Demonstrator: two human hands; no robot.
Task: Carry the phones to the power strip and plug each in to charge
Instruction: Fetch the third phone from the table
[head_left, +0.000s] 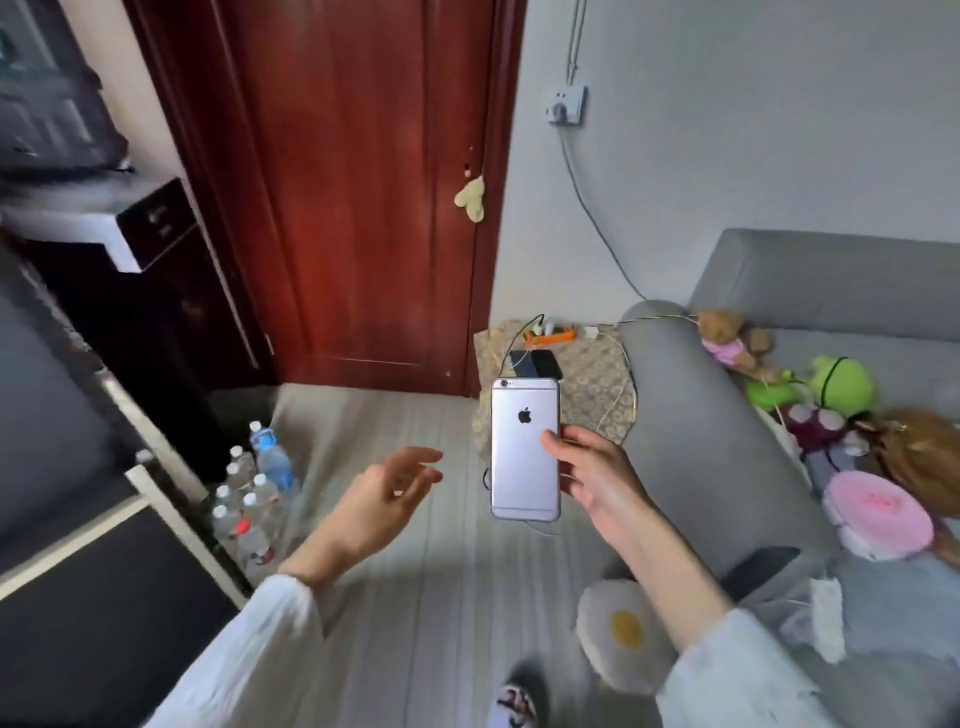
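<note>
1. The right hand (592, 470) grips a silver phone (524, 449) along its right edge, thumb across the back and fingers curled behind, holding it upright with its back to the camera.
2. The left hand (387, 491) hangs in the air to the left of the phone, palm turned inward, fingers loosely spread and slightly bent; it holds nothing and touches nothing.
3. The silver phone is a flat slab with rounded corners and a smooth matte metal back, a dark logo in the middle and a small lens at its top left corner. A thin pale cable shows just beneath its lower edge; whether it is attached cannot be told.
4. Beyond it, a dark phone (536, 364) lies flat on a patterned cloth (589, 387) covering a low stand beside the door.
5. An orange power strip (550, 335) rests at the back of that cloth, with white plugs and thin cables in it.
6. A grey fabric sofa (696, 415) with a rounded arm stands just right of the stand, soft plush toys (836, 384) scattered on its seat.
7. Clear plastic bottles (254, 493) cluster on the pale striped floor at the left.
</note>
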